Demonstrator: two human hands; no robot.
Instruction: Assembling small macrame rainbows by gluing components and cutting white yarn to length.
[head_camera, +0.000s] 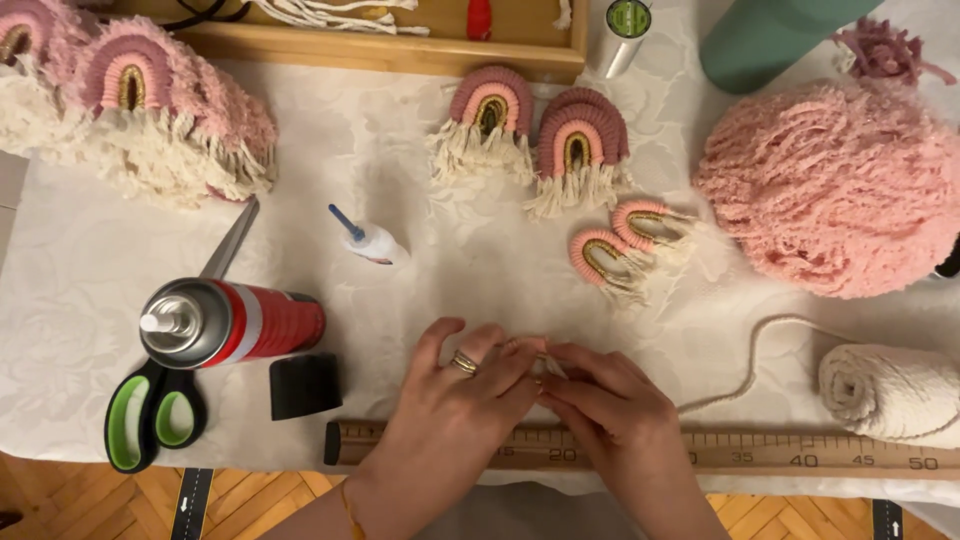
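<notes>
Both hands met at the near edge of the white tablecloth (90, 270), just above the wooden ruler (800, 450). The left hand (455, 400), ringed, pinched a small pink cord piece (527, 345) with its fingertips; the right hand (610, 405) closed on the same piece from the other side, seemingly so the cord stayed taut and close to the ruler's scale. A cream cord (745, 360) ran from near the hands to the cream cord roll (885, 390) at right (handy for drawing off more). Two finished rainbows (540, 135) with fringe lay at centre, two smaller unfringed arches (620, 240) just beside them. The glue bottle (368, 240), spray can (235, 322) lying on its side, its black cap (305, 385) and green-handled scissors (155, 405) sat to the left, within reach. The wooden tray (400, 50) at the far edge held loose cream cord and something red. A pile of pink yarn (830, 190) filled the right.
</notes>
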